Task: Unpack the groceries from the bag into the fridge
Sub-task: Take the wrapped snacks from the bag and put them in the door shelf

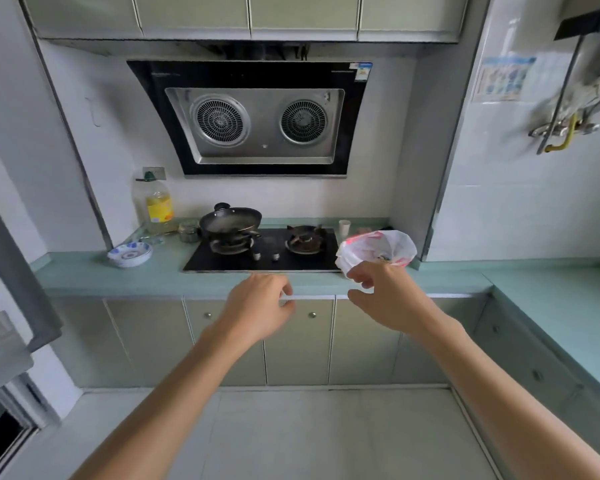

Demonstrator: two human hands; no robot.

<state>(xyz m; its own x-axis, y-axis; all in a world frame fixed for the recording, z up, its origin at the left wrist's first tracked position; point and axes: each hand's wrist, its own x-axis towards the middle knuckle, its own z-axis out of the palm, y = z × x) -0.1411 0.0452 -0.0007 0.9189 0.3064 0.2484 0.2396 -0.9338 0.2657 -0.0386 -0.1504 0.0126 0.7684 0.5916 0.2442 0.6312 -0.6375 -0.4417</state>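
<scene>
A white plastic grocery bag (pixel 378 249) with red print sits on the green countertop (pixel 153 275), right of the black gas hob. Its mouth gapes toward me; what lies inside is hard to make out. My right hand (pixel 385 296) hovers just in front of the bag's near rim, fingers spread, possibly brushing the plastic. My left hand (pixel 260 306) floats in front of the counter edge, fingers loosely curled and holding nothing. At the far left edge, a grey door (pixel 11 265) that looks like the open fridge door leans into view.
A black wok (pixel 231 220) rests on the left burner of the hob (pixel 267 251). An oil bottle (pixel 155 206), a small jar (pixel 187 230) and a blue-patterned dish (pixel 129 253) stand left of it. A white cup (pixel 344 226) is behind the bag. Cabinets run below the L-shaped counter.
</scene>
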